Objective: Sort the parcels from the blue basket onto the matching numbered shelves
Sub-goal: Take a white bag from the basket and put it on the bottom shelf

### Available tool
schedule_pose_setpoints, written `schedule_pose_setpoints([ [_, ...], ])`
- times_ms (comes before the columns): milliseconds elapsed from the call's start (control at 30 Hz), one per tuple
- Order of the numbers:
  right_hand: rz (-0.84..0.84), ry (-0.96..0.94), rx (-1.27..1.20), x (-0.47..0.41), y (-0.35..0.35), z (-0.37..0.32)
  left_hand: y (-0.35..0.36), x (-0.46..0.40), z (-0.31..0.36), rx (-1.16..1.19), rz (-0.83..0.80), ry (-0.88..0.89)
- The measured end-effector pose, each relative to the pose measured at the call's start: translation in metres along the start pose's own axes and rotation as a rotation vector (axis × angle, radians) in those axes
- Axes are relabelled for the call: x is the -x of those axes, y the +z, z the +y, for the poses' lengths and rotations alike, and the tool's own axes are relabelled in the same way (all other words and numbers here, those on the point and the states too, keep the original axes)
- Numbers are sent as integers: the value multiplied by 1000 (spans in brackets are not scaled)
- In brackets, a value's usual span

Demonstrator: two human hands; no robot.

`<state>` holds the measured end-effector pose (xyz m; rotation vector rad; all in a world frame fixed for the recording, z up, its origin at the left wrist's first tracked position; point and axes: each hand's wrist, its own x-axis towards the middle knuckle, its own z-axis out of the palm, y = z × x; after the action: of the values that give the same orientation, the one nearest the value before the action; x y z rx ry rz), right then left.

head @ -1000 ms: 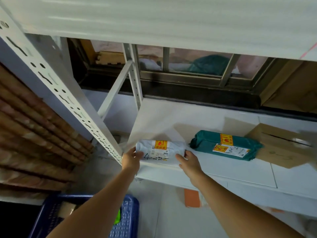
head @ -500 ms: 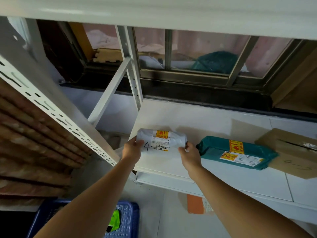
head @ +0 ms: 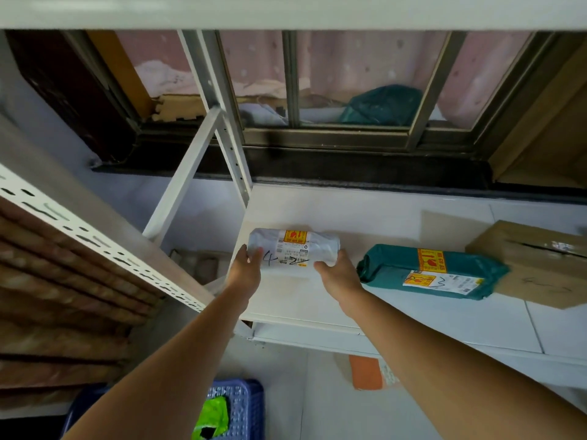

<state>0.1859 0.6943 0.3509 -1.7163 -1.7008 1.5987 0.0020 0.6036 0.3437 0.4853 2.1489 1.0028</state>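
Three parcels on shelf point(head: 317, 300): white parcel point(head: 293, 250) gripped by left hand point(head: 244, 274) and right hand point(head: 340, 276); teal parcel point(head: 428, 271) at 3 o'clock; cardboard box point(head: 536, 262) beyond. Blue basket point(head: 244, 404), 6 o'clock: one green packet point(head: 212, 419).

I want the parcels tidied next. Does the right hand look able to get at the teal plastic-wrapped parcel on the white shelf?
Probably yes, once freed: the right hand grips the white rolled parcel, and the teal plastic-wrapped parcel lies just beside it on the white shelf, with nothing between.
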Motion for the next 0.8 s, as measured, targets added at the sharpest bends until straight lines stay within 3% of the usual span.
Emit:
schedule_pose_setpoints([
  [167,2,-79,102,23,-11,-11,-25,23,10,-6,2,-52],
  [267,-62,-150,229,52,-29,-28,-47,51,24,-95,-49,18],
  [400,-146,-276,438,110,-65,-58,-74,97,57,-315,-104,126],
  [533,-141,-338,652,169,-111,-69,-106,149,85,-610,-178,348],
  [667,-95,-248,890,220,-151,-68,-131,198,107,-953,-202,527],
  [800,-40,-224,971,261,-187,-65,-145,247,126,-1034,-201,579],
])
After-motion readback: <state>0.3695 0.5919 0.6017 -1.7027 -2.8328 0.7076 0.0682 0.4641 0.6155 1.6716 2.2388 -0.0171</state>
